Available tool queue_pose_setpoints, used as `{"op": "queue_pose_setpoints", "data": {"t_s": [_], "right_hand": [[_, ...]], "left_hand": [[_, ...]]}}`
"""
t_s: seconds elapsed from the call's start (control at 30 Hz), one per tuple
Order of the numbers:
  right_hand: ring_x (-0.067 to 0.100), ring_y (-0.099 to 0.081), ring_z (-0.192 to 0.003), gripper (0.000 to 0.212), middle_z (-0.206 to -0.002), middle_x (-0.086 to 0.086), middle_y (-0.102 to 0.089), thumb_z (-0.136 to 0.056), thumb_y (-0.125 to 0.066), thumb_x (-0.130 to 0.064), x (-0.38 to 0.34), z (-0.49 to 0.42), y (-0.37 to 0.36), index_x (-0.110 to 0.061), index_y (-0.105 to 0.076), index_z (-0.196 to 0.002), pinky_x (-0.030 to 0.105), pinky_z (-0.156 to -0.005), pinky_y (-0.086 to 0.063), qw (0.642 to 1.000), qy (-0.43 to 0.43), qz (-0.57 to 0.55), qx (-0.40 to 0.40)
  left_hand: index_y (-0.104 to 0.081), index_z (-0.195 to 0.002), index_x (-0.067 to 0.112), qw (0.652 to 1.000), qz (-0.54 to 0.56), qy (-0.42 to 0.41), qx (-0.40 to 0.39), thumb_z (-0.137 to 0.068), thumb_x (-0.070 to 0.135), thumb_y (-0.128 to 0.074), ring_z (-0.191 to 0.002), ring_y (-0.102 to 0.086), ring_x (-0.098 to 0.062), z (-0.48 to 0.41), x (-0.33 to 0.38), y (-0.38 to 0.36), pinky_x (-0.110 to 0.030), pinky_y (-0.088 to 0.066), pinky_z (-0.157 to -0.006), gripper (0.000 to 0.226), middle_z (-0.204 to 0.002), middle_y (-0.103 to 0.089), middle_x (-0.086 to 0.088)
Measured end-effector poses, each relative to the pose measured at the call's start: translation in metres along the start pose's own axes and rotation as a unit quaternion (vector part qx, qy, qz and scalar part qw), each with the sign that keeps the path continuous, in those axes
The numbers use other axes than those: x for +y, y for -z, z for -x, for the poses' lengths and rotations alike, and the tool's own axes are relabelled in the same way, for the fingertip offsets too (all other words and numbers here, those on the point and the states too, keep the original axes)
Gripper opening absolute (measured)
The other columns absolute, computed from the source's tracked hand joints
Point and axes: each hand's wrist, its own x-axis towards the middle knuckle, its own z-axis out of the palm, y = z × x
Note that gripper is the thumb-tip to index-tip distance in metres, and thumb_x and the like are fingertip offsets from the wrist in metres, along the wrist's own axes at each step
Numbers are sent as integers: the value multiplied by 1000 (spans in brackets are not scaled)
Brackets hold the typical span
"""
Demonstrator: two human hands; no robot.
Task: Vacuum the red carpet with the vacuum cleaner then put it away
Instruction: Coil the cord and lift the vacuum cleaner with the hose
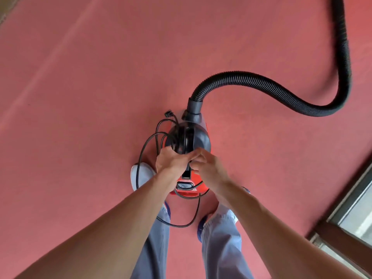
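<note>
A small red and black vacuum cleaner [199,137] stands on the red carpet [80,77] just in front of my feet. Its black ribbed hose [281,91] curves from the front of the body to the right and up out of view. The black power cord [147,146] is looped loosely over the handle and trails down to the carpet between my legs. My left hand [173,162] grips the handle together with loops of the cord. My right hand [207,168] pinches the cord beside the left hand, over the vacuum's body.
A dark wooden door or window frame with a pale sill [346,224] runs along the lower right. A pale strip of floor edge [6,11] shows at the top left. My slippers [138,176] and grey trousers stand close behind the vacuum.
</note>
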Motion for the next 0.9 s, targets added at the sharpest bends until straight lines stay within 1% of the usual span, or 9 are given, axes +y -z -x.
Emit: {"op": "queue_pose_setpoints", "data": {"t_s": [0.07,0.13,0.27,0.4,0.43,0.5,0.57,0.67,0.9], "right_hand": [[24,-58,-78,17,-80,9,-68,-68,-54,-18,10,-3,-1,-22,-65,-81,58,-88,-50,998,-5,-54,-12],[24,-59,-84,23,-85,13,-66,-82,-56,-4,6,3,0,-20,-70,-89,61,-98,-45,994,-27,-102,1],[34,-64,-89,28,-97,30,-64,-94,-48,9,-4,11,5,11,-62,-119,40,-88,-54,987,-50,-152,10],[41,-64,-106,34,-123,33,-60,-99,-41,7,-25,14,14,9,-53,-131,34,-87,-55,989,-50,-140,7],[42,-64,-108,34,-122,31,-62,-100,-39,8,-31,14,18,8,-54,-130,29,-81,-57,991,-43,-129,10],[42,-65,-105,31,-115,29,-65,-99,-39,7,-46,9,24,7,-59,-122,25,-74,-57,995,-37,-91,34],[44,-66,-96,28,-102,30,-66,-93,-48,5,-57,3,34,9,-61,-117,32,-77,-56,995,-39,-42,77],[34,-64,-101,41,-109,8,-66,-83,-59,1,-76,-6,62,-7,-61,-124,39,-89,-52,980,-22,91,175],[39,-44,-125,77,-138,19,-39,-77,-67,-4,-137,-63,179,-12,-33,-146,45,-101,-42,896,2,267,356]], "left_hand": [[-64,-82,12,1000,25,-3,-13,-68,50,-86,-71,-62,-22,-5,0,-2,-26,-42,-58,47,-77,-67,-5],[-59,-75,17,999,34,2,-33,-75,39,-82,-63,-55,-13,-8,3,-3,-26,-42,-60,32,-72,-60,1],[-65,-82,10,999,27,3,-44,-80,30,-71,-66,-55,-21,-9,7,4,-27,-39,-56,21,-72,-60,-2],[-69,-95,4,993,98,6,-59,-79,21,-67,-64,-70,-23,-14,9,27,-36,-58,-79,23,-68,-69,-3],[-68,-97,4,992,108,-3,-67,-79,18,-67,-64,-72,-24,-15,13,34,-39,-61,-79,22,-70,-69,-3],[-65,-91,6,990,119,-31,-72,-80,12,-65,-53,-68,-18,-15,26,50,-27,-58,-59,13,-65,-65,1],[-59,-80,11,989,112,-63,-76,-80,7,-63,-42,-56,-11,-15,43,67,-16,-44,-43,5,-56,-58,3],[-54,-71,16,989,92,-94,-68,-78,5,-61,-37,-46,-9,-19,63,94,-14,-38,-39,15,-48,-51,6],[-54,-65,11,987,109,-98,-61,-79,3,-59,-43,-37,-15,-50,102,135,-19,-34,-39,17,-54,-46,-4]]}}
